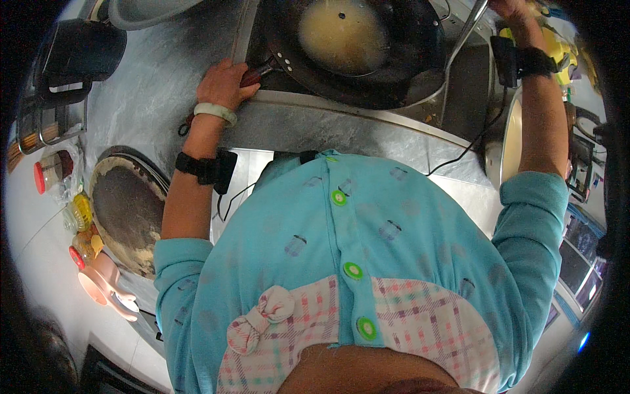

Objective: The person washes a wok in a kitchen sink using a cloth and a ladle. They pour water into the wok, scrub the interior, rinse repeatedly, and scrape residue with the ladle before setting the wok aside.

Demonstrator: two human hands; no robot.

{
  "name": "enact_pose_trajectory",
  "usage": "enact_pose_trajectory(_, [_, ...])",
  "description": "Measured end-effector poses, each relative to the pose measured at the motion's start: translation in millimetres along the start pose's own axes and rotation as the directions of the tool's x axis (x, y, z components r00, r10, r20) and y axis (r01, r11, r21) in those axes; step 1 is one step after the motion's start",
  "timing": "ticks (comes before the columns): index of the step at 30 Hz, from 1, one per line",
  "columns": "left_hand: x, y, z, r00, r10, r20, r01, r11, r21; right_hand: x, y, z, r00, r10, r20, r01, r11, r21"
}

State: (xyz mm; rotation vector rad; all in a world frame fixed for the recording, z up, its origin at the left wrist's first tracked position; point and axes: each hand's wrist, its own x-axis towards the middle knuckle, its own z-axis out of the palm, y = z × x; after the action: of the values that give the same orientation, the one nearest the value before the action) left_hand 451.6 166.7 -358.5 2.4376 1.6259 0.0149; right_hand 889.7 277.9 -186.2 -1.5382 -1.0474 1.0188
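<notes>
My left hand point(221, 83) is closed around the dark red handle point(251, 77) of a black wok point(315, 81) on the stove. A pale, yellowish round patch of food or liquid point(342, 37) lies in the wok's bottom, blurred, with a small dark spot on it. At the top right edge, partly cut off, my right hand point(509, 9) grips the upper end of a long metal utensil point(462, 44). The utensil slants down to the wok's right rim; its lower end, a curved metal piece point(425, 98), shows there, its exact kind unclear.
A dark pot point(83, 49) and grey basin point(142, 12) stand at upper left. Below them are jars point(51, 170), a round worn board point(128, 212) and a pink handled container point(101, 285). A cream-coloured basin point(512, 133) is beside my right forearm. A black cable point(462, 157) hangs near the counter edge.
</notes>
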Motion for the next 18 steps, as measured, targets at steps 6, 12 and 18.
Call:
enact_pose_trajectory(6, [1, 6, -8, 0.999, -0.024, 0.03, 0.023, 0.999, 0.029, -32, 60, 29, 0.964, 0.081, -0.254, -0.031, 0.98, 0.195])
enact_pose_trajectory(12, [1, 4, -8, 0.997, -0.016, 0.071, 0.016, 1.0, 0.008, -40, 40, 35, 0.983, 0.098, -0.155, -0.034, 0.926, 0.375])
enact_pose_trajectory(18, [0, 2, -6, 0.999, 0.004, 0.031, -0.004, 1.0, -0.013, -41, 0, 2, 0.997, 0.081, -0.019, -0.074, 0.969, 0.237])
